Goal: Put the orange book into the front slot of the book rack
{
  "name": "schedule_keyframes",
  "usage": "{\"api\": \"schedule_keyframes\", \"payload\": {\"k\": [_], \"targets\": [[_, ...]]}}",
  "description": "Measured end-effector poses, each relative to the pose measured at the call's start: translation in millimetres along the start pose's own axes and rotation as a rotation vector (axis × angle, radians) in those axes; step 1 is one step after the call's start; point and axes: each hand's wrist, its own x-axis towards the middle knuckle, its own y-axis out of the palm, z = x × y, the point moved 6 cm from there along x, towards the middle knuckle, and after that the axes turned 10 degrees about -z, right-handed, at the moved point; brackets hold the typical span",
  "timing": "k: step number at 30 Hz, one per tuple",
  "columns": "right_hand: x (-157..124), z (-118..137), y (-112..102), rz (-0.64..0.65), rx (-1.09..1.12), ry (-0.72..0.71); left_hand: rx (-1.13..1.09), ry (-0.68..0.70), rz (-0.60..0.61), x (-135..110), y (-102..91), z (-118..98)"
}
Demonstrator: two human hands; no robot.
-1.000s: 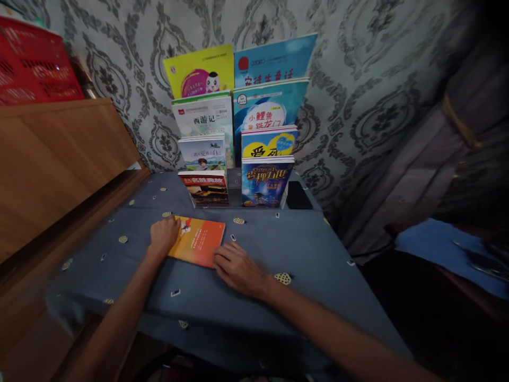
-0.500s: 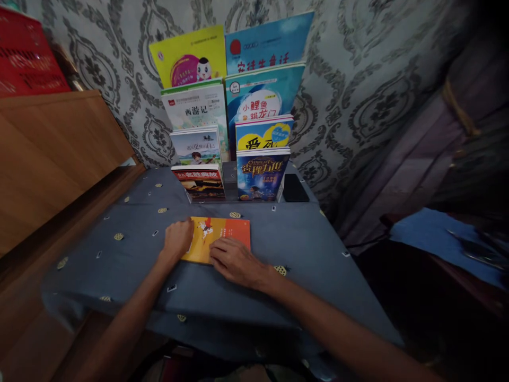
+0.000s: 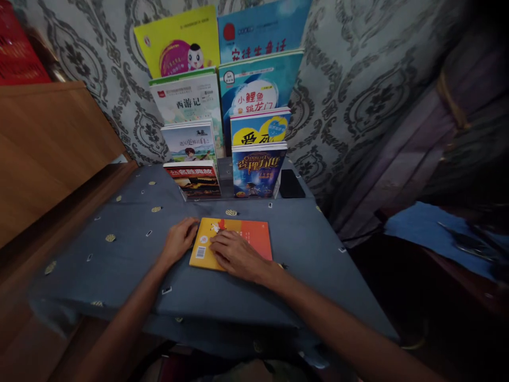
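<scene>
A thin book [image 3: 254, 236] with a yellow and orange cover lies flat on the table, its barcode showing at the lower left. My right hand [image 3: 238, 254] rests on top of it, palm down, fingers stretched toward the left and covering the middle of the cover. Beside the book's left edge is my left hand [image 3: 181, 241], its fingers loosely bent and the thumb apart from them. A narrow dark gap shows between that hand and the cover; whether a fingertip touches the edge I cannot tell.
Behind the book, a clear stand [image 3: 226, 190] holds several upright books in two columns. A black flat object [image 3: 292, 184] lies right of it. The patterned blue-grey cloth [image 3: 131, 265] covers the table. A wooden cabinet [image 3: 51, 154] stands left; blue cloth [image 3: 421, 225] lies right.
The book has shifted right across the table, away from my left hand, and its barcode now shows. My right hand still lies on the cover. The camera view has moved slightly.
</scene>
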Motion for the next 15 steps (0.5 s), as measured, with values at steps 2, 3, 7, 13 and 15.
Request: {"api": "schedule_keyframes", "payload": {"k": [2,3,7,13,15], "targets": [[0,1,0,0.006,0.005,0.000,0.040,0.087,-0.016,-4,-0.1,-2],[0,1,0,0.007,0.007,0.000,0.066,0.115,-0.012,-5,1.0,-3],[0,2,-1,0.009,0.014,0.013,0.155,0.138,0.018,-5,5.4,-3],[1,2,-1,0.024,-0.035,0.010,0.177,0.135,0.030,1,3.7,-13],[1,1,0,0.036,-0.064,0.017,0.184,0.148,0.017,2,3.0,-18]]}}
